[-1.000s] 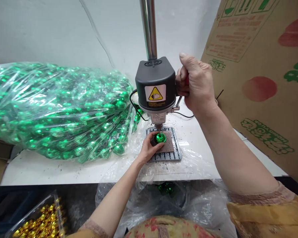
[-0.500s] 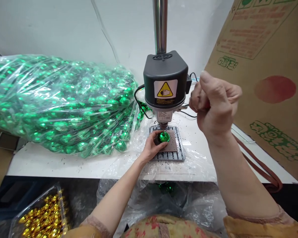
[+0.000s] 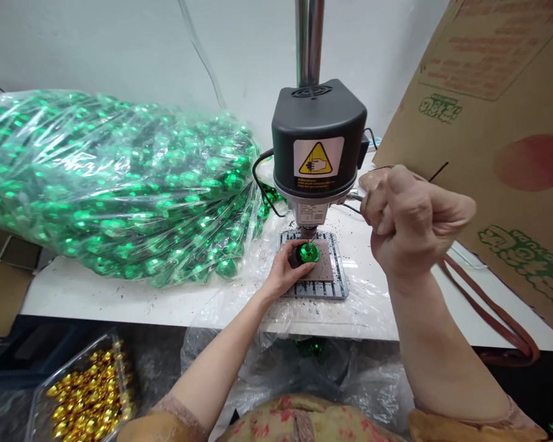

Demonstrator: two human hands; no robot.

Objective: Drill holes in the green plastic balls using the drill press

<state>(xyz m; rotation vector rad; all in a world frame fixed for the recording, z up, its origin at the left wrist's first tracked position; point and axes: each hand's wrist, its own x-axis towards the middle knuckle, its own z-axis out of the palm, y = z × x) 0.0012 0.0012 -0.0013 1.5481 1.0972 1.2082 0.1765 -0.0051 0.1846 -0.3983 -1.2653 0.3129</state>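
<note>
My left hand (image 3: 289, 268) is closed around a shiny green faceted piece (image 3: 310, 252), pinned between thumb and fingers. That piece rests on a brown square pad (image 3: 323, 270) on the slotted base plate (image 3: 341, 288). Directly over it stands the black-housed drill press (image 3: 320, 135), its bit coming down at the piece's top; whether the tip is inside cannot be made out. To the right of the housing, my right hand (image 3: 415, 215) is curled in a fist around the drill press lever (image 3: 354, 196). Most of the lever is hidden by the fingers.
A clear plastic bag (image 3: 120, 184) of green shiny pieces fills the table's left. A cardboard box (image 3: 488, 123) leans at the right, near a brown strap (image 3: 502, 319). Below the table edge, a clear tray (image 3: 41, 399) holds gold pieces. Dark shavings lie around the base plate.
My right hand has come down a little on the lever, turning with it. The left hand keeps hold of the green piece in place. The whole view has shifted slightly.
</note>
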